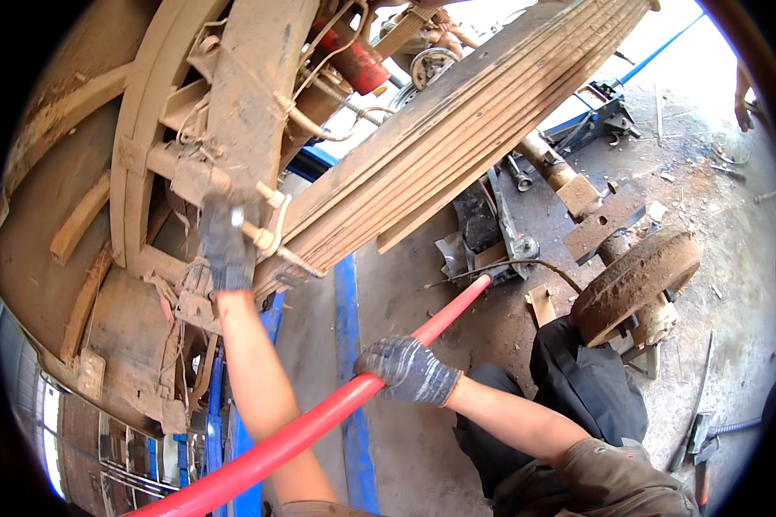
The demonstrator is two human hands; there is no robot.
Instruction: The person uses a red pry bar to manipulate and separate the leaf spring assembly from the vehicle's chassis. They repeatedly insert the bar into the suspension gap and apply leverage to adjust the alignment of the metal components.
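Note:
My right hand (pixel 409 369), in a dark grey knit glove, is closed around a long red pipe (pixel 293 439). The pipe slants from the lower left edge up to a tip just beyond the hand. My left hand (pixel 230 241), in a dark glove and slightly blurred, is raised to a rusty bracket at the near end of a thick leaf spring (pixel 457 138). Its fingers look curled, and what they hold is hidden. Right beside it a bolt-like fitting (pixel 263 237) sticks out, and a coil spring (pixel 302 262) hangs below.
A dusty steel vehicle frame (pixel 250 95) fills the upper left. To the right, a rusty brake drum (pixel 634 289) sits on an axle near my knees. A blue floor jack (pixel 591 116) stands farther off, and tools (pixel 698 439) lie lower right. Other people's limbs show beyond.

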